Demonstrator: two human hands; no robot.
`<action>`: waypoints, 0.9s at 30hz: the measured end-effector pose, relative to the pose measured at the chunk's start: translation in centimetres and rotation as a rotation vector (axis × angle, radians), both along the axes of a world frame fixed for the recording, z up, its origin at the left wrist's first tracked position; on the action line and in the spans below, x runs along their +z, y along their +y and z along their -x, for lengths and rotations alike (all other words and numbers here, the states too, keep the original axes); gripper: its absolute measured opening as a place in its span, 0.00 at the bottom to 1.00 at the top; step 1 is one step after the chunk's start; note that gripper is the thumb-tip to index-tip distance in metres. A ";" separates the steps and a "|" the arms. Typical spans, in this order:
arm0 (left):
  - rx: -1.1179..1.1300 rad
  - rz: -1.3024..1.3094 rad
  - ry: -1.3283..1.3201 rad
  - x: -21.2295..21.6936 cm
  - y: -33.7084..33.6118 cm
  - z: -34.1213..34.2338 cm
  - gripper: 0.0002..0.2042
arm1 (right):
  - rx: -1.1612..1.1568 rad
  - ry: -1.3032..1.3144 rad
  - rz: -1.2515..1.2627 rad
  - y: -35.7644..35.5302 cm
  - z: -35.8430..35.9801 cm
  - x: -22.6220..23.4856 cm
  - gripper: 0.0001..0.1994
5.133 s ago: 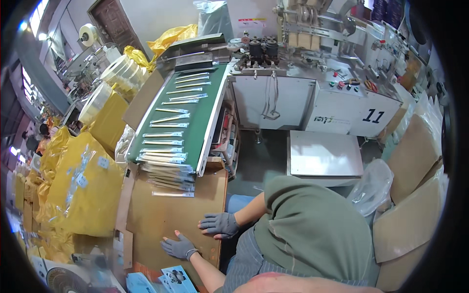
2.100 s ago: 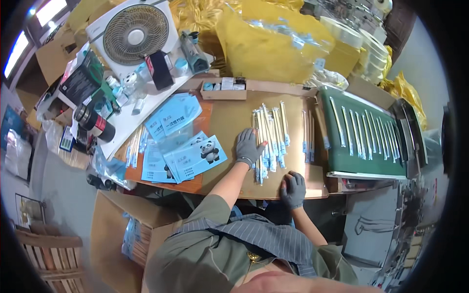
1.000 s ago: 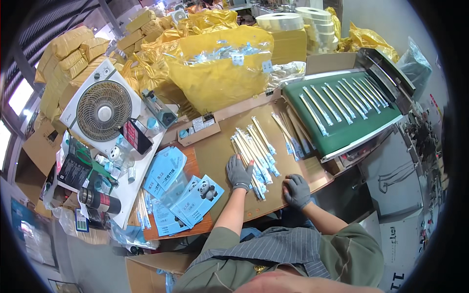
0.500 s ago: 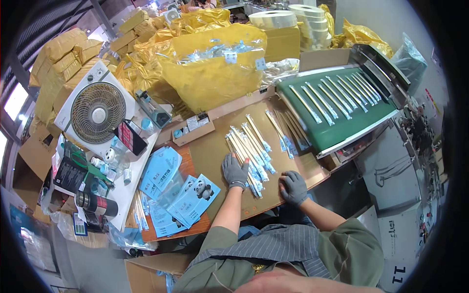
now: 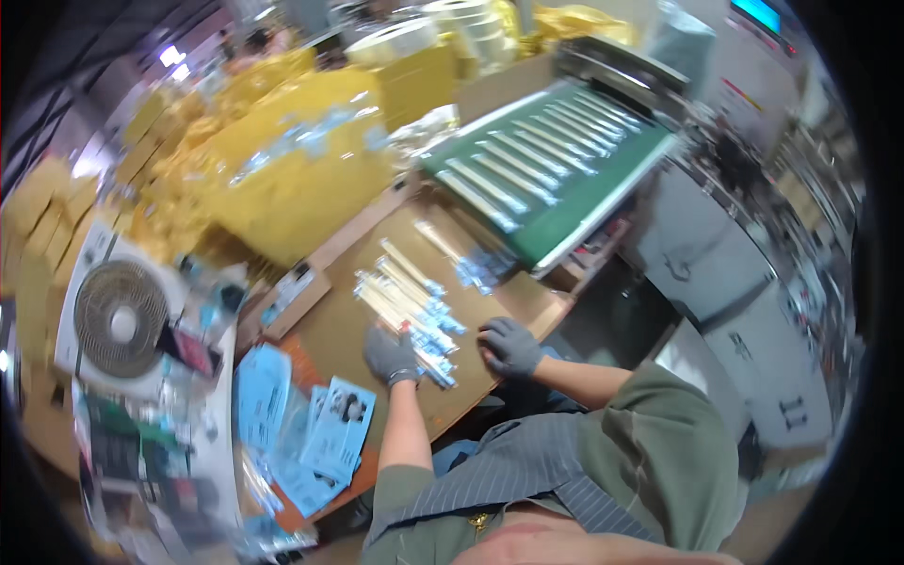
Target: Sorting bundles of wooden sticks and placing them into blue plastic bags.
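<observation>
Clear-wrapped chopsticks [image 5: 410, 306] with blue-printed ends lie in a loose pile on the brown tabletop [image 5: 325, 334]. My left hand [image 5: 391, 355], in a grey glove with bare fingertips showing, rests open against the pile's near left side; motion blurs its fingers. To the right of the pile, by the table's front edge, my right hand [image 5: 509, 347] lies in a grey glove, fingers loosely apart and holding nothing. A smaller bunch of wrapped chopsticks [image 5: 461, 259] lies farther back, beside the green conveyor belt [image 5: 556, 221], which carries a spaced row of more wrapped pairs.
Blue printed bags [image 5: 334, 433] lie at the left on the table. Beyond them are a box fan [image 5: 122, 320] and a cluttered white side table [image 5: 221, 424]. A small cardboard box [image 5: 297, 301] sits by the back edge, below a big yellow sack [image 5: 292, 188]. Grey cabinets [image 5: 697, 245] stand at right.
The view has swung right and blurred, so the table and both hands appear farther left. Both hands keep about the same places beside the pile.
</observation>
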State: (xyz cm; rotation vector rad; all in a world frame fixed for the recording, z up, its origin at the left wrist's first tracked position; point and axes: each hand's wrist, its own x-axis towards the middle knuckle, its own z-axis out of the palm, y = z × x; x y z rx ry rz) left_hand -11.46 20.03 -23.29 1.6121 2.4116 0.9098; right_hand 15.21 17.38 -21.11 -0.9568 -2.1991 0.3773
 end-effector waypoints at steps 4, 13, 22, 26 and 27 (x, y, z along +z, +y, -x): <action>0.052 -0.089 0.089 0.6 -0.7 -0.6 0.29 | -0.001 0.005 0.002 0.0 0.2 -1.2 0.12; 0.003 -0.169 0.178 -2.2 0.3 1.1 0.32 | 0.019 0.056 -0.063 0.4 0.5 -2.4 0.11; 0.008 -0.148 0.190 -2.1 0.2 0.9 0.32 | 0.005 0.052 -0.046 0.3 0.4 -2.7 0.11; 0.018 -0.143 0.199 -2.2 0.1 1.2 0.32 | 0.012 0.051 -0.046 0.3 0.5 -2.3 0.12; 0.017 -0.139 0.201 -2.3 0.1 1.2 0.32 | 0.006 0.072 -0.076 0.2 0.5 -2.0 0.10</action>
